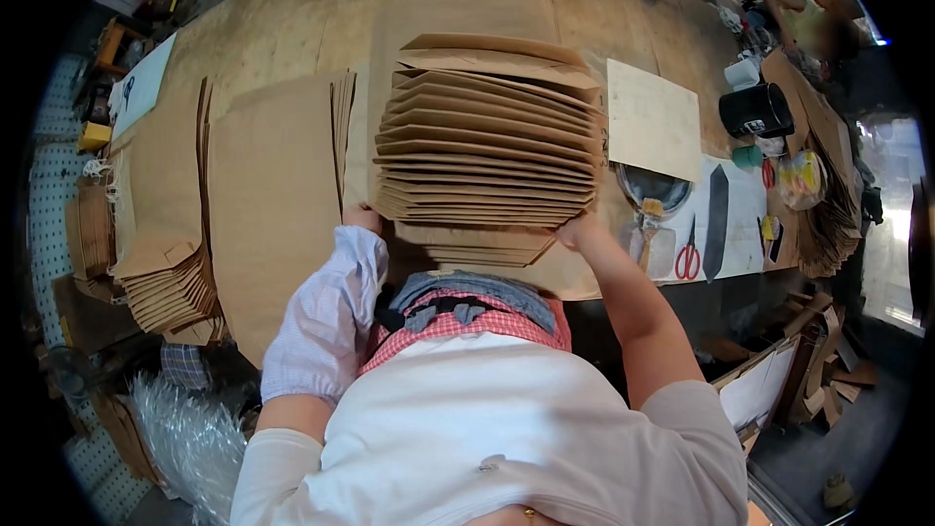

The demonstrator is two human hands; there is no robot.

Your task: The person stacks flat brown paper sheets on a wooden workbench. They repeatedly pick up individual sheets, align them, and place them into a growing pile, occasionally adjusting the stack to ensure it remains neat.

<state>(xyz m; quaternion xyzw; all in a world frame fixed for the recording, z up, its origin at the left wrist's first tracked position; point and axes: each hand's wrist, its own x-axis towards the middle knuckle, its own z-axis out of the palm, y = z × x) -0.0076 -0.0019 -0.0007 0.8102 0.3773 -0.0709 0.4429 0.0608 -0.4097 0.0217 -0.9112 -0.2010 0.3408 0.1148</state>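
A fanned stack of folded brown paper bags [487, 146] lies on the table in front of me, its layers overlapping like steps. My left hand [362, 218] is closed at the stack's near left corner, with its fingers partly hidden. At the near right corner, my right hand [581, 231] grips the edge of the stack, its thumb side against the paper. A few more folded paper layers [477, 248] stick out below the stack, close to my waist. Under and behind it lies a flat brown sheet [458, 5].
Large brown paper sheets [273, 156] and another fanned pile [175, 287] lie to the left. On the right are a pale board [653, 117], a round dish [628, 180], a brush [651, 219], red-handled scissors [689, 258] and a black mug [755, 110]. Another person [808, 24] is at the far right.
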